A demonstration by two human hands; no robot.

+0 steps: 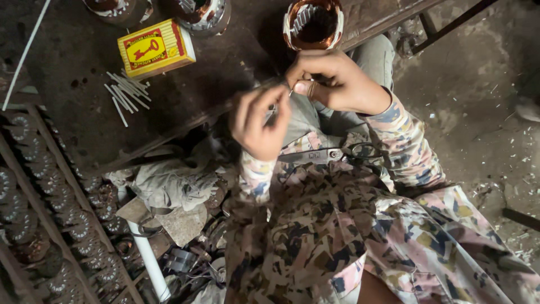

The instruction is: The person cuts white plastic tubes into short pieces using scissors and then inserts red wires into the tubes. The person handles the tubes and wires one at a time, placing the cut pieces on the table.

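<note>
My left hand [260, 123] and my right hand [333, 79] meet close together just above my lap, at the edge of a dark workbench [84, 129]. Both pinch a thin, pale wire or sleeve [291, 90] between their fingertips; it is too small to make out clearly. A motor stator [313, 23] wound with copper wire stands on the bench right behind my right hand. A pair of scissors [337, 153] lies across my lap on the patterned cloth.
A yellow and red box [156, 48] sits on the bench with several thin white sleeves [125, 92] beside it. Two more stators [203, 14] stand at the bench's far edge. A rack of wound stators [50, 191], rags and a white pipe [149, 259] lie at the left.
</note>
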